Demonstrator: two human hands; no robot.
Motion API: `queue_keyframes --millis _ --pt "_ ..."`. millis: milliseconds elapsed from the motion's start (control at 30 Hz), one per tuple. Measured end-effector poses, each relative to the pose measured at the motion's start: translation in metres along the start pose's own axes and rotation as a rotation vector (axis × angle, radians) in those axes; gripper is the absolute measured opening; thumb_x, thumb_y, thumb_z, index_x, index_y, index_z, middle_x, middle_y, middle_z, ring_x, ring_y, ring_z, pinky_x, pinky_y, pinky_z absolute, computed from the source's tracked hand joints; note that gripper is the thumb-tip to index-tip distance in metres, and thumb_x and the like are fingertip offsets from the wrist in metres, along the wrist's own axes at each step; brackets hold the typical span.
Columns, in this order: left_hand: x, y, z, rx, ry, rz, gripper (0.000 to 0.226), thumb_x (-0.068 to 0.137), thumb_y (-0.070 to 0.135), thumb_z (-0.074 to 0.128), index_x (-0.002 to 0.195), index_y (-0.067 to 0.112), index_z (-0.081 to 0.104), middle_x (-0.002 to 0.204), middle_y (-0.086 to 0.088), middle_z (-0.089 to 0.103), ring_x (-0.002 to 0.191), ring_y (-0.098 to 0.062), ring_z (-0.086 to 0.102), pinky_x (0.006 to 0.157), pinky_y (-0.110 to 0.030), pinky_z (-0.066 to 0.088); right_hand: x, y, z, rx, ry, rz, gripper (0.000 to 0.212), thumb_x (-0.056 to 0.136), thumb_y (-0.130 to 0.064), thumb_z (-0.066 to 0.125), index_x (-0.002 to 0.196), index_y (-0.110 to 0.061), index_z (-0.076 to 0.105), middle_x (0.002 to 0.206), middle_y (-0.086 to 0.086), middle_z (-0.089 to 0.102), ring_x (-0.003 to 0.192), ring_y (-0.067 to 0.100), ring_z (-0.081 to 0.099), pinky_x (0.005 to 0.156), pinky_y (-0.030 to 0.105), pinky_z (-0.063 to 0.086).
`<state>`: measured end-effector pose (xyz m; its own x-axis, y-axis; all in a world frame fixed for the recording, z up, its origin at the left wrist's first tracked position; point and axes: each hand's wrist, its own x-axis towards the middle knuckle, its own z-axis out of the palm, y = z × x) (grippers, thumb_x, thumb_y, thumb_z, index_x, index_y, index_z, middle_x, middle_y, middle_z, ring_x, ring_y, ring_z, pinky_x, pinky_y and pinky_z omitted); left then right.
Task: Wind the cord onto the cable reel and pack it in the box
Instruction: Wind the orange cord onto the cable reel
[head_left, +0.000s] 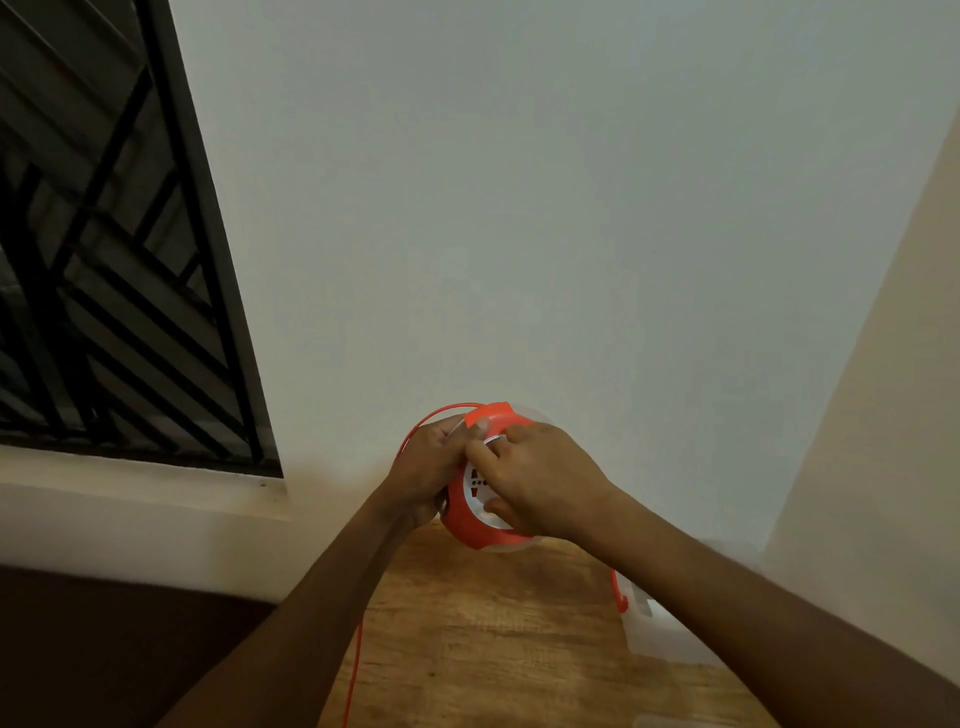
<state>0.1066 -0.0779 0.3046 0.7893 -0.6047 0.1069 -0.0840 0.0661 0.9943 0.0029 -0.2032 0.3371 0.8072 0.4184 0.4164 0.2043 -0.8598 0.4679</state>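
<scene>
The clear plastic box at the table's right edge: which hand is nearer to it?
Right. The right hand grips the cable reel on the side toward the clear box; the left hand holds the reel's far side, farther from it.

Round orange-and-white plastic cable reel (485, 483) sits between my hands, above the far edge of the wooden table (483, 639). My left hand (423, 467) grips its left side, my right hand (540, 480) lies over its face. Thin orange cord (358, 649) loops over my left hand, then drops below it. Clear plastic box (657, 636) under my right forearm. Barred window (104, 249) far left.
</scene>
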Motion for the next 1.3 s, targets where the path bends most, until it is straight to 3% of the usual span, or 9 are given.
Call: queue_keyframes --millis 133,300,433,567,800,967,1100,1233,1300 --pt "-0.002 -0.001 0.000 -0.079 -0.005 -0.002 0.028 0.100 0.037 0.053 0.116 0.020 0.069 0.106 -0.004 0.079 0.097 -0.027 0.076 0.079 -0.037 0.063 0.003 0.008 0.004 0.117 0.075 0.236 0.049 0.085 -0.054 0.053 0.115 -0.015 0.056 0.088 0.006 0.072 0.067 0.024 0.065 0.066 0.034 0.053" --pt "-0.009 -0.014 -0.001 -0.111 0.051 -0.015 0.033 0.096 0.041 0.059 0.118 0.018 0.070 0.110 -0.011 0.078 0.098 -0.035 0.075 0.087 -0.053 0.061 -0.005 -0.001 0.014 0.353 -0.032 0.674 0.060 0.088 -0.065 0.042 0.129 -0.023 0.052 0.110 -0.003 0.069 0.087 0.017 0.067 0.074 0.029 0.052" --pt "-0.017 -0.026 0.000 -0.135 0.030 -0.059 0.036 0.096 0.040 0.060 0.116 0.012 0.070 0.107 -0.016 0.078 0.095 -0.037 0.075 0.082 -0.048 0.062 -0.020 -0.008 0.011 0.367 -0.082 0.601 0.046 0.091 -0.056 0.046 0.118 -0.022 0.060 0.100 -0.003 0.071 0.079 0.016 0.066 0.072 0.028 0.054" --pt "-0.015 -0.022 -0.002 -0.132 -0.003 -0.052 0.051 0.086 0.045 0.064 0.116 0.004 0.070 0.107 -0.022 0.076 0.090 -0.036 0.074 0.079 -0.045 0.061 -0.028 -0.004 0.004 0.257 0.018 0.306 0.020 0.084 -0.031 0.063 0.096 -0.016 0.063 0.087 0.003 0.069 0.072 0.024 0.065 0.060 0.033 0.054" --pt "-0.010 -0.020 -0.016 -0.067 -0.056 -0.062 0.051 0.085 0.051 0.060 0.120 0.016 0.069 0.111 -0.013 0.077 0.097 -0.037 0.075 0.085 -0.051 0.061 -0.026 -0.007 0.000 0.241 -0.196 -0.032 0.064 0.066 -0.025 0.087 0.124 -0.017 0.062 0.132 0.005 0.060 0.113 0.028 0.062 0.086 0.045 0.054" --pt "-0.013 -0.018 -0.011 -0.055 -0.083 -0.072 0.042 0.094 0.044 0.056 0.123 0.015 0.068 0.113 -0.011 0.077 0.101 -0.032 0.075 0.086 -0.045 0.062 -0.012 -0.023 -0.002 0.090 -0.242 -0.003 0.074 0.075 -0.039 0.080 0.136 -0.018 0.044 0.135 0.008 0.057 0.113 0.031 0.061 0.093 0.047 0.052" --pt "-0.014 -0.020 -0.010 -0.070 -0.093 -0.089 0.038 0.099 0.038 0.056 0.124 0.012 0.067 0.114 -0.013 0.076 0.105 -0.033 0.072 0.092 -0.048 0.059 -0.002 -0.029 0.003 0.120 -0.204 0.043 0.068 0.079 -0.037 0.072 0.131 -0.013 0.037 0.115 0.012 0.066 0.094 0.032 0.066 0.077 0.044 0.057" --pt "-0.019 -0.024 -0.007 -0.148 -0.039 -0.116 0.050 0.083 0.047 0.067 0.115 0.009 0.072 0.108 -0.016 0.077 0.094 -0.034 0.074 0.085 -0.048 0.060 -0.005 -0.018 0.011 0.293 -0.092 0.341 0.063 0.081 -0.063 0.057 0.127 -0.024 0.040 0.106 0.002 0.068 0.086 0.026 0.066 0.072 0.035 0.053" --pt "-0.020 -0.027 -0.005 -0.167 -0.012 -0.122 0.041 0.090 0.043 0.066 0.114 0.010 0.073 0.108 -0.017 0.077 0.093 -0.034 0.075 0.084 -0.048 0.061 -0.009 -0.020 0.015 0.276 -0.070 0.418 0.065 0.082 -0.067 0.051 0.128 -0.023 0.041 0.105 0.001 0.069 0.084 0.024 0.067 0.069 0.033 0.051"
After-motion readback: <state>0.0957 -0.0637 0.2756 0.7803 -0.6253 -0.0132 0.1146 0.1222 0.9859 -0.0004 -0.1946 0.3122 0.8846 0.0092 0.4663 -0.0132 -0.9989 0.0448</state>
